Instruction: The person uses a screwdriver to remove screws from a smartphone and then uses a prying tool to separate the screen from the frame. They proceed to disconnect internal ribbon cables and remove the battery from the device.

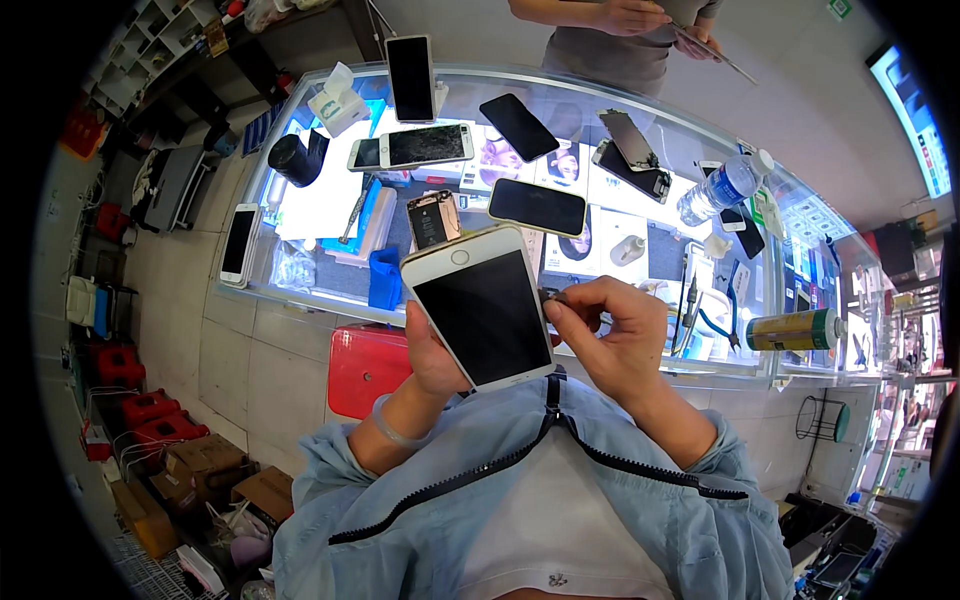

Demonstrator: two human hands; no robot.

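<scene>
My left hand [432, 358] is wrapped round the left edge of a white smartphone [485, 315], holding it face up with its screen dark. At the phone's right edge, the thumb and forefinger of my right hand [618, 335] are pinched together. A small dark bit shows at those fingertips, too small to name. Just beyond the held phone lie an opened phone body [433, 220] with its inner parts showing and a gold-edged phone [537, 206]. Farther back are a black phone [518, 127], a white phone [430, 146] and a phone taken apart [632, 150].
The glass counter [330, 300] also bears a black cup [292, 160], a water bottle [722, 188], tweezers [353, 215] and blue-handled pliers [722, 328]. Near its right front edge lies a yellow-green bottle [795, 330]. A red stool [365, 370] stands below. Another person [610, 50] stands across the counter.
</scene>
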